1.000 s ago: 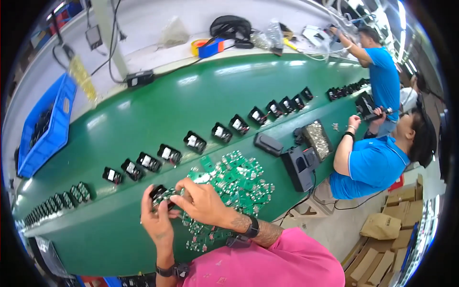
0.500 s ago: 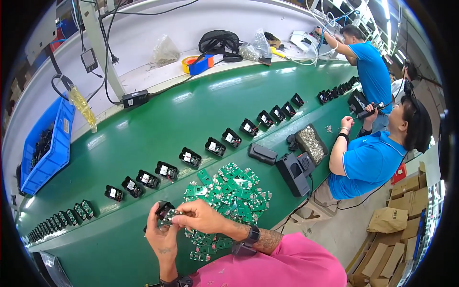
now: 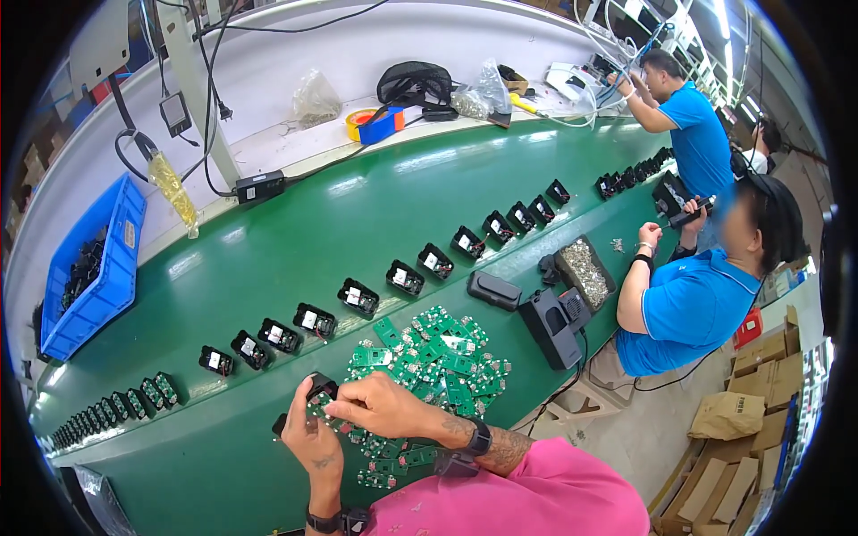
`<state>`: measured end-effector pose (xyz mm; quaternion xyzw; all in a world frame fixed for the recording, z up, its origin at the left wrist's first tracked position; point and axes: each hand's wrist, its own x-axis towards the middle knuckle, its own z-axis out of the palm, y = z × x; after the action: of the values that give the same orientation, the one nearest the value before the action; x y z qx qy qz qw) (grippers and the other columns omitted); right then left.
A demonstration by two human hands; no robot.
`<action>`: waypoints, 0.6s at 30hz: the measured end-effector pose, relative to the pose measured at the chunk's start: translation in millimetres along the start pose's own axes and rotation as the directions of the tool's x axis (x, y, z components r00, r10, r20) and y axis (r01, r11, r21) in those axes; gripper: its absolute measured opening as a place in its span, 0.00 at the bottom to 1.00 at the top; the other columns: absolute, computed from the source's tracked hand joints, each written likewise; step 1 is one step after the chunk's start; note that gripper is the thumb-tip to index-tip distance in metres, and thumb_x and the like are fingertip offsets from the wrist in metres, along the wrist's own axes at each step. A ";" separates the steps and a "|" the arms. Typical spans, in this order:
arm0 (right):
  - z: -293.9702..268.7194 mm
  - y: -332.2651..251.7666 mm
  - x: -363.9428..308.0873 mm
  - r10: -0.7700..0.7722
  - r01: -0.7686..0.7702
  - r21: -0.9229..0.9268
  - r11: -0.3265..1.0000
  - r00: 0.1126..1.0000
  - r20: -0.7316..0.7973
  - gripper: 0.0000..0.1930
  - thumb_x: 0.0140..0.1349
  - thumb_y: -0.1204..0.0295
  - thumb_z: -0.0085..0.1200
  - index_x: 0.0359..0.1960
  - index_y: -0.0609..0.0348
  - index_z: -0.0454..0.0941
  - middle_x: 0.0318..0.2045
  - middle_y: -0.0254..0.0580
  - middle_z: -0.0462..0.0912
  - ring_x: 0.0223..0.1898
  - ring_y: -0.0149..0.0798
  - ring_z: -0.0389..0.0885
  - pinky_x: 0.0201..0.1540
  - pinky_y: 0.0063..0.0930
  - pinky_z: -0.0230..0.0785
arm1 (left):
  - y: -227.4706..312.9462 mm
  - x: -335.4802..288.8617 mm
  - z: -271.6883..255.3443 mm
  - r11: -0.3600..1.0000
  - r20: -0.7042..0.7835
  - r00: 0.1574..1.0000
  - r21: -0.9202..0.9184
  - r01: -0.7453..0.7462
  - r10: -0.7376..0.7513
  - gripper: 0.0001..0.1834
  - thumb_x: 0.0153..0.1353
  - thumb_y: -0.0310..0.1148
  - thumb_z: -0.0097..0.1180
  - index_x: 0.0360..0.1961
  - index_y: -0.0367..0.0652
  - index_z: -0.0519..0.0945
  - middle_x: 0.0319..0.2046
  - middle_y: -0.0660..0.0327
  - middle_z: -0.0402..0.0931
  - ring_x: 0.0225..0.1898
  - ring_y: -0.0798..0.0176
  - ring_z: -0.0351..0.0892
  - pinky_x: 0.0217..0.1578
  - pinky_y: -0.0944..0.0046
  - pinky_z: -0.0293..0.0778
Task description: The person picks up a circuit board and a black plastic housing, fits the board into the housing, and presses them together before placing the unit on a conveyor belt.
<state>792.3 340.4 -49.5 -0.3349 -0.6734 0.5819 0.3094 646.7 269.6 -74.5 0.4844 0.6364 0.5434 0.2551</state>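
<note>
My left hand [image 3: 308, 436] is wrapped round a small black plastic housing [image 3: 323, 386], held above the green bench. A small green circuit board [image 3: 317, 409] sits at the housing's opening, partly covered by fingers. Thumb and fingers of my right hand [image 3: 382, 404] pinch the board's edge against the housing. Whether the board is fully inside cannot be made out. Just beyond my right hand lies a loose pile of green circuit boards [image 3: 456, 364], part of it under my wrist.
A row of open black housings [image 3: 360, 297] crosses the bench, with board-fitted ones [image 3: 159, 389] at far left. A blue bin [image 3: 121, 268] stands left. Right of the pile are a black device [image 3: 549, 329] and a tray of small metal parts [image 3: 585, 272]. A co-worker [image 3: 693, 299] holds a power screwdriver.
My hands still hold the housing and board together. The housing has tilted a little, and my right fingers have curled closer over the board. The nearest co-worker's head has turned slightly.
</note>
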 end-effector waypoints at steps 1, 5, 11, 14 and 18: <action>-0.3 4.9 -0.4 -0.051 0.052 -0.026 0.998 0.998 0.020 0.16 0.69 0.66 0.56 0.26 0.66 0.79 0.17 0.44 0.79 0.18 0.33 0.78 0.21 0.32 0.64 | 6.1 0.2 -2.1 0.998 0.020 1.000 0.059 0.022 -0.023 0.24 0.60 0.15 0.47 0.58 0.37 0.78 0.44 0.57 0.81 0.35 0.72 0.79 0.34 0.73 0.76; 0.0 7.3 -0.2 -0.160 0.155 -0.171 0.973 0.987 -0.015 0.15 0.68 0.67 0.56 0.26 0.64 0.80 0.19 0.46 0.78 0.19 0.43 0.77 0.23 0.36 0.65 | 15.7 0.9 0.9 0.997 -0.016 0.997 0.007 0.071 -0.071 0.26 0.58 0.14 0.47 0.59 0.34 0.76 0.46 0.52 0.81 0.36 0.66 0.81 0.37 0.70 0.77; 3.1 7.9 -3.7 -0.152 0.095 -0.306 0.947 0.974 -0.169 0.17 0.66 0.64 0.56 0.22 0.62 0.76 0.18 0.48 0.77 0.22 0.51 0.78 0.25 0.42 0.67 | 23.7 4.2 -5.8 0.877 0.174 0.970 -0.421 0.230 -0.171 0.27 0.61 0.14 0.46 0.64 0.31 0.68 0.50 0.52 0.77 0.42 0.62 0.81 0.40 0.66 0.84; 5.1 5.7 -6.1 -0.209 0.134 -0.388 0.912 0.965 -0.158 0.19 0.66 0.63 0.57 0.19 0.62 0.73 0.17 0.46 0.75 0.22 0.51 0.77 0.24 0.42 0.67 | 20.7 1.9 -10.2 0.884 0.222 0.965 -0.409 0.225 -0.142 0.23 0.64 0.19 0.49 0.62 0.33 0.68 0.48 0.52 0.77 0.46 0.62 0.80 0.38 0.64 0.86; 11.5 10.0 -3.5 -0.148 0.083 -0.392 0.916 0.979 -0.137 0.12 0.65 0.64 0.59 0.31 0.62 0.80 0.21 0.47 0.79 0.21 0.47 0.78 0.24 0.38 0.68 | 14.5 2.0 -6.8 0.867 0.169 0.941 -0.367 0.337 -0.294 0.19 0.67 0.19 0.49 0.59 0.30 0.70 0.47 0.52 0.76 0.42 0.63 0.81 0.38 0.65 0.86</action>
<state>785.9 331.8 -61.0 -0.3953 -0.7653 0.3896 0.3261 645.1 267.5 -58.6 0.3419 0.5711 0.5831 0.4657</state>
